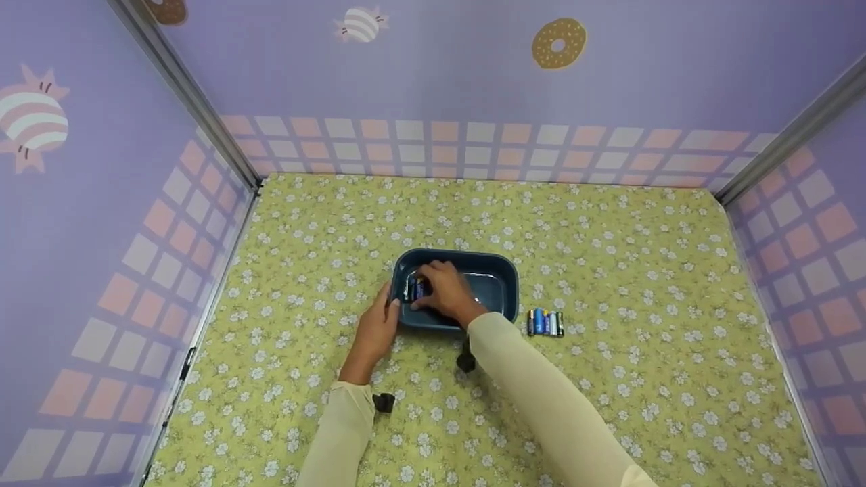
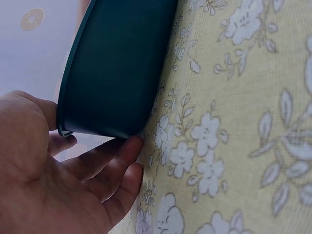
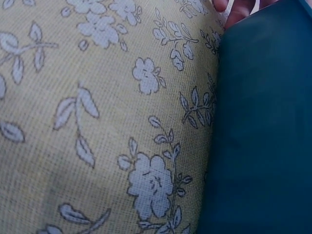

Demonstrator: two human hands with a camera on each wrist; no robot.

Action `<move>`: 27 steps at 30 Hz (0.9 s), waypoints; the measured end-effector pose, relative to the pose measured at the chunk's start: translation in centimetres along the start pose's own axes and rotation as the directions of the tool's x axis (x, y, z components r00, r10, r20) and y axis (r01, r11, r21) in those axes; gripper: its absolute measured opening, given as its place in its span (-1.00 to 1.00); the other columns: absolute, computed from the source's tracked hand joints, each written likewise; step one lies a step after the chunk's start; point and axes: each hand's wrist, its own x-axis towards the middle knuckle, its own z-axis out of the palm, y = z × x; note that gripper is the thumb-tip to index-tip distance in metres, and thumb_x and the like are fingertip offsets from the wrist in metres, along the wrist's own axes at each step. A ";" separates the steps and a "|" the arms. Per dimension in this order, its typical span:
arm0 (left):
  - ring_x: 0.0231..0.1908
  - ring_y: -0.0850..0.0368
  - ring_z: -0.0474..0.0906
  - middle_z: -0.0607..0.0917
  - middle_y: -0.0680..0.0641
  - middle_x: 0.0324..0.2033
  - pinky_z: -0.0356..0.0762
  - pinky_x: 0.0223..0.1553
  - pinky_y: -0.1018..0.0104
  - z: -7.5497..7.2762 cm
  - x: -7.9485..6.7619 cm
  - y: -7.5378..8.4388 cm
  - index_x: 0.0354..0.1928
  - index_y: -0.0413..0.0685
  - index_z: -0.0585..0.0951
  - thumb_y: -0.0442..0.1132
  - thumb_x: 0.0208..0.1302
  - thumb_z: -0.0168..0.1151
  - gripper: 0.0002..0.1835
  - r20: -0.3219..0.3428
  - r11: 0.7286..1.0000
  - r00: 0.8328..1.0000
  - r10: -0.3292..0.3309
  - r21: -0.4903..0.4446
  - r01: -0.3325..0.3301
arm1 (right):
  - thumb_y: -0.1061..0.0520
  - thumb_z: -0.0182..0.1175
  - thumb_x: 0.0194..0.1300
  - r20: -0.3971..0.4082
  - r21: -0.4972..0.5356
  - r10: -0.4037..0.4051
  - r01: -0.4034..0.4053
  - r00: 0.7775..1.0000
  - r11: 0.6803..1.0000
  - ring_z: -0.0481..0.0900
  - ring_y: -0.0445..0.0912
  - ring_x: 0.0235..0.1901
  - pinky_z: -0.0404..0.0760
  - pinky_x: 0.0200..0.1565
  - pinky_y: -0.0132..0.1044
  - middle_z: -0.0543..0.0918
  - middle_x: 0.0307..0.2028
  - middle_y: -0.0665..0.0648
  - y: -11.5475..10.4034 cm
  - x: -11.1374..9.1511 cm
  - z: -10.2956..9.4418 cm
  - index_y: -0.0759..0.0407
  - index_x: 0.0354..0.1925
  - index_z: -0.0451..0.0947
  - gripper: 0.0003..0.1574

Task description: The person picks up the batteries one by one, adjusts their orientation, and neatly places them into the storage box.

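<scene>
A dark teal plastic basin (image 1: 497,292) sits on the flowered cloth, seen from above in the head view. My left hand (image 1: 375,331) holds its left end; in the left wrist view the thumb is at the rim and the fingers (image 2: 127,151) reach along the outer wall low down by the cloth. Inside the basin, my right hand (image 1: 448,291) has thumb and fingers around a few batteries (image 1: 418,289) at the left end, partly hidden by the hand. The right wrist view shows mostly the basin's outer wall (image 3: 263,126), with fingers at the top edge.
Several batteries (image 1: 545,323) of mixed colours lie side by side on the cloth right of the basin. Yellow flowered cloth (image 1: 643,379) covers the surface. Purple patterned panels (image 1: 446,81) stand at the back and both sides.
</scene>
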 end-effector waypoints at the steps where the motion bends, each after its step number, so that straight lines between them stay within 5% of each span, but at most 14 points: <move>1: 0.37 -0.27 0.44 0.38 -0.25 0.48 0.37 0.35 -0.25 0.0 0.0 0.0 0.64 0.07 0.07 0.00 0.66 -0.12 -0.37 0.000 1.000 1.000 -0.001 -0.003 0.001 | -0.37 0.55 0.00 -0.001 0.002 -0.002 0.002 1.000 1.000 0.55 0.04 -0.02 0.62 0.04 0.01 0.63 0.02 0.07 0.0 0.0 0.0 0.00 0.13 0.63 -0.17; 27: 0.38 -0.29 0.42 0.37 -0.23 0.48 0.35 0.37 -0.26 0.0 -0.1 0.1 0.64 0.14 0.08 0.01 0.66 -0.12 -0.37 -0.008 1.000 1.000 0.003 -0.012 -0.003 | -0.38 0.54 0.02 0.033 0.016 0.037 -0.038 0.999 0.999 0.53 0.05 0.04 0.59 0.10 0.07 0.59 0.06 0.06 -0.1 -0.1 0.0 -0.04 0.18 0.60 -0.15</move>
